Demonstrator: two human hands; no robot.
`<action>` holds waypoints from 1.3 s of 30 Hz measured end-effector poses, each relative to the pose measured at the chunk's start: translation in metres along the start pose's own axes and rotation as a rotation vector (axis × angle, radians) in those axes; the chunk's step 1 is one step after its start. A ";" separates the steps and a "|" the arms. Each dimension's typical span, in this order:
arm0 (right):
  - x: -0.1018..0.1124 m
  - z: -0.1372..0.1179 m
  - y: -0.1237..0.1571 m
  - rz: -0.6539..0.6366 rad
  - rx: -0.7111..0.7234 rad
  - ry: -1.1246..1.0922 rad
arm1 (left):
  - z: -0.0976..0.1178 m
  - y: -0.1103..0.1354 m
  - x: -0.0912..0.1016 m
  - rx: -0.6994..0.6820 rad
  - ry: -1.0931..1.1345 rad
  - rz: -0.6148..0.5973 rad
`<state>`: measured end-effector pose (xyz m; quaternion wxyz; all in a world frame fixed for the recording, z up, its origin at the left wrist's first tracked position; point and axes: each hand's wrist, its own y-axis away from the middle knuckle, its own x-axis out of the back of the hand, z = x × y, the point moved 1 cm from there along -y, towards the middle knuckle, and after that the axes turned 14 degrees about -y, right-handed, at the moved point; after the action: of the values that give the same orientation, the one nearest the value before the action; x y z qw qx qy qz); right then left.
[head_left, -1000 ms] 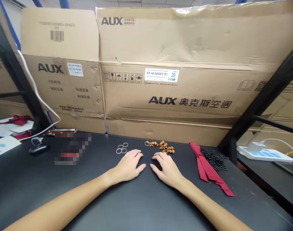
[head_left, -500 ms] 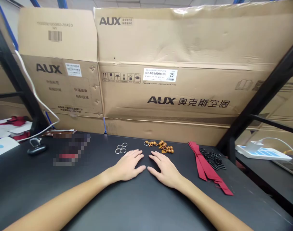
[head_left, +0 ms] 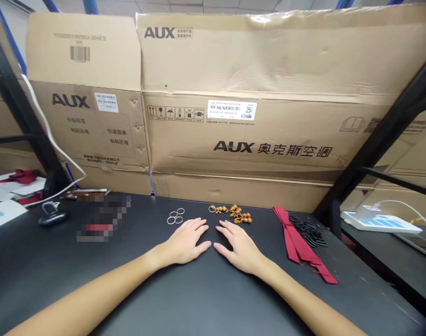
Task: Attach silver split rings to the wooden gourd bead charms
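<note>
Black worktop (head_left: 206,298), backed by stacked AUX cartons (head_left: 255,135), all shut, contents unseen. Pictured far left of the wooden gourd charms (head_left: 236,214): a dark clip (head_left: 52,216) on the same top. Just left of the charms: loose metal rings (head_left: 175,216), lying flat. Left hand (head_left: 185,242) pressed palm-down, fingers spread and holding nothing, just short of the rings, near left of the charms. Right hand (head_left: 243,249) likewise flat, open and empty, fingertips just short of the charms. Judged a pause, with nothing picked up; would call for only a short forward reach and a fine fingertip pinch, rings and charms being small and low on the top. Just right of the charms: red ribbons (head_left: 297,240), with black loops (head_left: 309,231) touching their right edge. Well right of the charms: a white power strip (head_left: 377,221) on a neighbouring shelf.
</note>
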<state>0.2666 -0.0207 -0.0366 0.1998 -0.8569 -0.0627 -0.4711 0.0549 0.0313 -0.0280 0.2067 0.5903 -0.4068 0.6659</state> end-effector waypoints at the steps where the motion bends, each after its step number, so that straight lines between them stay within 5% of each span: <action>1: 0.000 0.000 0.000 -0.002 -0.004 -0.001 | 0.000 0.000 0.001 0.001 -0.008 -0.004; 29: -0.002 0.003 0.001 0.006 0.017 0.019 | 0.002 0.000 0.002 -0.003 -0.024 -0.019; 39: 0.013 0.020 -0.005 0.358 -0.130 0.399 | 0.007 -0.001 0.003 0.180 -0.093 -0.041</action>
<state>0.2872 -0.0089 -0.0339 0.2329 -0.7556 0.1606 -0.5908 0.0591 0.0255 -0.0248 0.1475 0.6449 -0.3424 0.6671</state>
